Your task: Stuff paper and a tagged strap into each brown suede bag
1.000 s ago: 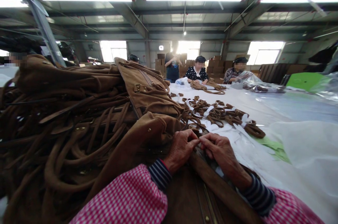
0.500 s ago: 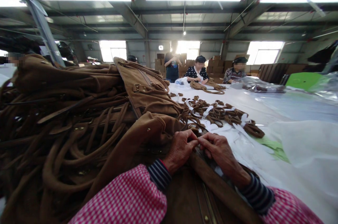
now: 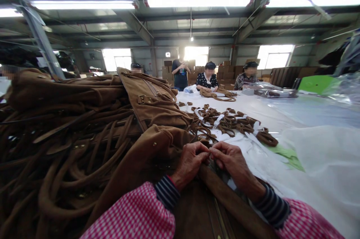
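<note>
In front of me lies a brown fabric bag [image 3: 197, 209] with a brass-coloured zip, and a thick brown strap or handle [image 3: 225, 194] runs over it toward the lower right. My left hand [image 3: 192, 160] and my right hand [image 3: 230, 160] meet fingertip to fingertip above the strap's upper end. Thumb and forefinger are pinched on both hands. Whatever lies between the fingertips is too small or too hidden to make out. Just beyond the hands, a brown flap with a metal stud [image 3: 160, 143] is folded up.
A high heap of brown bags [image 3: 70, 119] with looped handles fills the left. Rolled brown straps [image 3: 225, 119] with white wraps lie on the white table [image 3: 281, 115]. Green material [image 3: 289, 156] and plastic sheeting [image 3: 323, 156] are at right. Co-workers [image 3: 208, 77] are across the table.
The camera view has shifted slightly, so the background sits a little lower and further left. Both hands stay pinched together at nearly the same spot over the bag.
</note>
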`<move>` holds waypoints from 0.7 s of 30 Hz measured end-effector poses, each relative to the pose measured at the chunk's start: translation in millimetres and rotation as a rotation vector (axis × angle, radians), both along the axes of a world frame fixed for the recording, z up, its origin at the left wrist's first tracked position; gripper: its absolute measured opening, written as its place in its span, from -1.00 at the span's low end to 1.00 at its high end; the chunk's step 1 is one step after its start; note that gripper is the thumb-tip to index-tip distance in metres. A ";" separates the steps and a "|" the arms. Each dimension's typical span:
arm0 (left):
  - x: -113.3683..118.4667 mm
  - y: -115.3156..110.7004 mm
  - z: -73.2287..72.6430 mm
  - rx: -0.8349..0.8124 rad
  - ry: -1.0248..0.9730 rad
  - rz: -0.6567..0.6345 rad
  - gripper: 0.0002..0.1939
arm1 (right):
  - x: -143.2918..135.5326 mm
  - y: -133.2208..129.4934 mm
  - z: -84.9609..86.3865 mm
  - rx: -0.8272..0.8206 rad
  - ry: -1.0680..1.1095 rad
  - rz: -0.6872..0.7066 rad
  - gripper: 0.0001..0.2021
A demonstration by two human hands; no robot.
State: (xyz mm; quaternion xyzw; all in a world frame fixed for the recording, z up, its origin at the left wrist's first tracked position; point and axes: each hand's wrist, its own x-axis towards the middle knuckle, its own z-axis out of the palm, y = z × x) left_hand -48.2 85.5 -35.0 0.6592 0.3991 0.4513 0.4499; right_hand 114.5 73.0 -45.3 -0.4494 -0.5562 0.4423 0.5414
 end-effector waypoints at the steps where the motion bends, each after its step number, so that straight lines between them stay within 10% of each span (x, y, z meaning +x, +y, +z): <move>1: 0.0 -0.3 -0.1 0.009 0.012 0.011 -0.88 | -0.3 0.2 -0.3 0.005 -0.014 0.009 -0.68; 21: -5.5 0.0 2.8 0.231 0.227 0.022 -0.92 | 3.1 0.7 11.4 -0.079 -0.012 0.122 -0.67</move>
